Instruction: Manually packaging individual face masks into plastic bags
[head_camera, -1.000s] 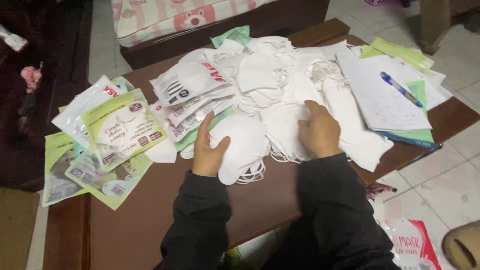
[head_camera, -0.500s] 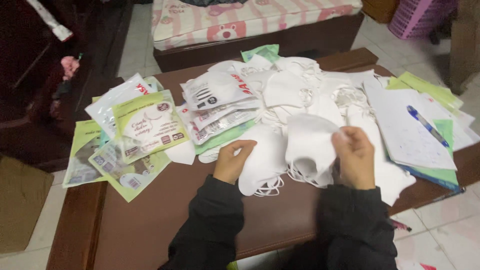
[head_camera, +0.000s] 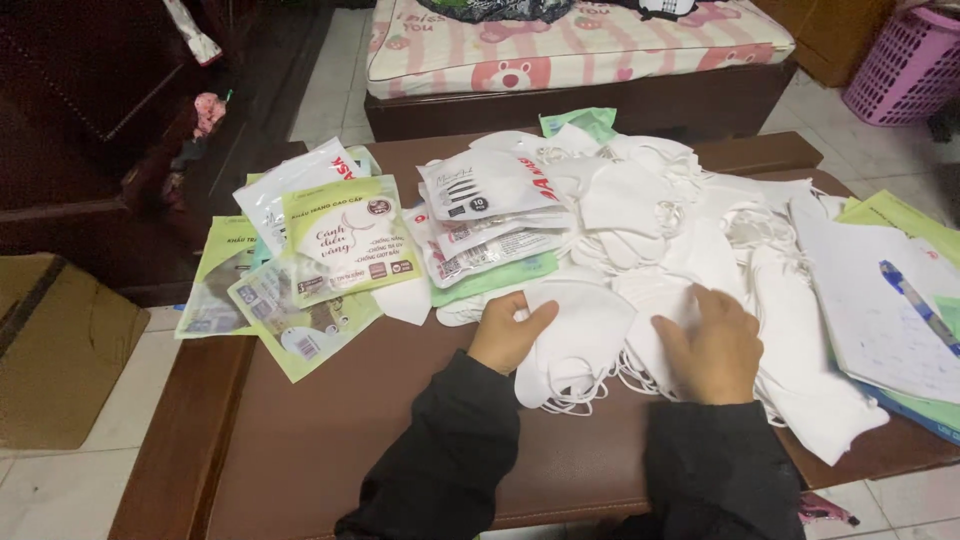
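Note:
A heap of white face masks (head_camera: 690, 230) covers the middle of a brown wooden table (head_camera: 330, 440). My left hand (head_camera: 508, 332) pinches the left edge of a small stack of white masks (head_camera: 580, 340) at the heap's near side. My right hand (head_camera: 712, 342) lies flat on the masks just right of that stack, fingers spread a little. Both arms wear black sleeves. Elastic ear loops spill out under the stack.
Green and clear mask packets (head_camera: 320, 255) lie at the left, more sealed packets (head_camera: 490, 215) behind my left hand. A notepad with a blue pen (head_camera: 915, 300) sits at right. A cardboard box (head_camera: 60, 350) stands on the floor left; a cushioned bench (head_camera: 580, 50) and pink basket (head_camera: 905, 65) are behind.
The view has shifted, and the table now sits lower and further right in it. Both hands stay on the mask stack; the left now pinches its edge.

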